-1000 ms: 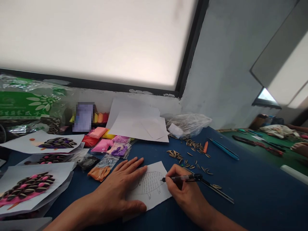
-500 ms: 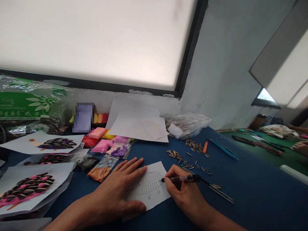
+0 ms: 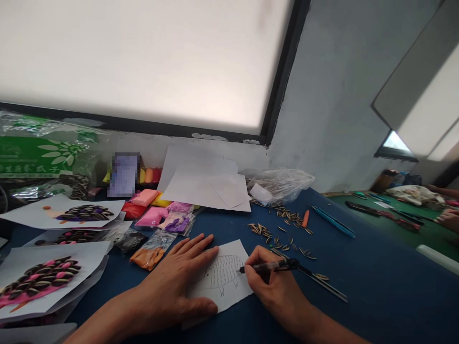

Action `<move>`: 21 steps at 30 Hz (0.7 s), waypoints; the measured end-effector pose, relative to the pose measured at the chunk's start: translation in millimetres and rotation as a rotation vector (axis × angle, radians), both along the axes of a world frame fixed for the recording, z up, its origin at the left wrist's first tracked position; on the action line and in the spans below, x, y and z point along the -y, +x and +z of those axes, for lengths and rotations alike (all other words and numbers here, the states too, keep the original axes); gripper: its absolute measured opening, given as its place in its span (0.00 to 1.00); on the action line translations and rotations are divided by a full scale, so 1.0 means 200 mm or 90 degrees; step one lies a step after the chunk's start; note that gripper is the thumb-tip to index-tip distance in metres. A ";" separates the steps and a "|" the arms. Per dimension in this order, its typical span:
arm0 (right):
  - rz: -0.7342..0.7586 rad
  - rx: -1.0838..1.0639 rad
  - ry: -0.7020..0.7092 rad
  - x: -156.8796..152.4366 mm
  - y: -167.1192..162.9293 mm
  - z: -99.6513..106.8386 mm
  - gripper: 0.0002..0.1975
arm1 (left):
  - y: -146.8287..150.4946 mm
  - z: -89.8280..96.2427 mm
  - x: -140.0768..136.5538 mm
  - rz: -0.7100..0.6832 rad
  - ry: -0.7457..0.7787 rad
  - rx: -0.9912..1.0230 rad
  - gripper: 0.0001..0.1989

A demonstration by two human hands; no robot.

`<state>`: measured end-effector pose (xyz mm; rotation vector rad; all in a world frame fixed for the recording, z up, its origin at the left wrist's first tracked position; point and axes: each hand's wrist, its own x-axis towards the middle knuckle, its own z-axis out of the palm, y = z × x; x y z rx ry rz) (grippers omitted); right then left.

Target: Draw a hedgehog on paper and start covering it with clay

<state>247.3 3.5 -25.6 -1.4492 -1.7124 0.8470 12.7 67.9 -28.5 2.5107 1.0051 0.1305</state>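
Observation:
A small sheet of white paper (image 3: pixel 236 291) lies on the blue table, bearing a line drawing of a rounded animal with short legs and rows of small marks on its body. My left hand (image 3: pixel 179 277) rests flat on the paper's left part, fingers spread, covering some of the drawing. In my right hand (image 3: pixel 276 286) is a black pen (image 3: pixel 272 266), its tip at the right edge of the drawn body. Loose sunflower seeds (image 3: pixel 260 231) lie just beyond the paper. A thin clear stick-like item (image 3: pixel 328 284) sits to the right of my right hand.
On the left are sheets with seed-and-clay animals (image 3: pixel 43 282). Bagged coloured clay (image 3: pixel 152 217), blank paper (image 3: pixel 204 186) and a plastic bag of seeds (image 3: pixel 283 184) stand behind. Blue tweezers (image 3: pixel 332 220) lie at right. Another person's hand (image 3: pixel 450 220) shows at a green table.
The pen tip has shifted very slightly at the right side of the drawing. My left hand stays in place on the paper.

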 end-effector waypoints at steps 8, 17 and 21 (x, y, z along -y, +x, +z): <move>-0.022 -0.006 0.010 0.01 0.00 0.00 0.08 | 0.00 0.02 -0.01 -0.001 0.002 -0.011 0.47; -0.005 -0.007 -0.002 0.00 -0.01 0.00 0.08 | 0.02 0.04 0.01 0.004 -0.011 -0.043 0.47; -0.006 -0.015 -0.001 0.00 -0.01 0.00 0.07 | 0.01 0.03 0.00 0.002 -0.004 -0.039 0.47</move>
